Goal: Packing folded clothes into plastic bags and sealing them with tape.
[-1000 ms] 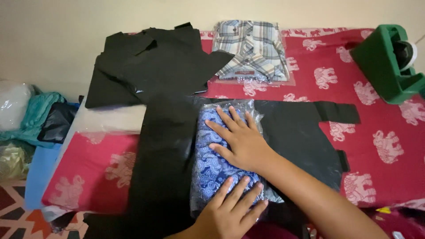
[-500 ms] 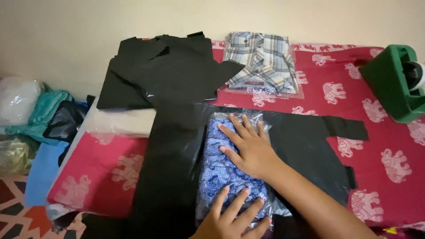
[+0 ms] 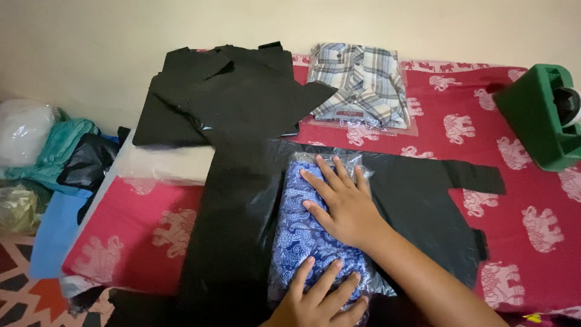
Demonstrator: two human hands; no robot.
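At the bottom centre of the frame the left hand (image 3: 321, 297) is being laid flat, fingers spread, on the near end of the blue patterned cloth packet (image 3: 302, 236); nothing is being gripped. Just above it, mid-frame, the right hand (image 3: 345, 206) is being pressed palm-down on the same packet, fingers splayed wide and pointing to the upper left, also holding nothing.

The packet is being shown as a folded fabric, deep blue with a pale paisley-like print, sealed in clear glossy plastic that is crinkling at the edges and catching light near the far end. It is lying lengthwise, near to far, in the lower centre of the frame, on a black plastic sheet (image 3: 417, 206) that is spreading right of it, with another long black strip (image 3: 230, 230) running along its left side.

Underneath, a red bedcover with pale elephant prints (image 3: 532, 218) is being seen across the right and lower left. At far left, a blue sheet (image 3: 54, 236), a teal cloth (image 3: 60, 142) and clear bags are being piled.

Farther up, a stack of black bags (image 3: 230, 97) is lying at upper centre. Right of it, a plaid shirt in clear wrap (image 3: 363, 82) is lying flat. At the upper right edge, a green tape dispenser (image 3: 538, 118) is standing.
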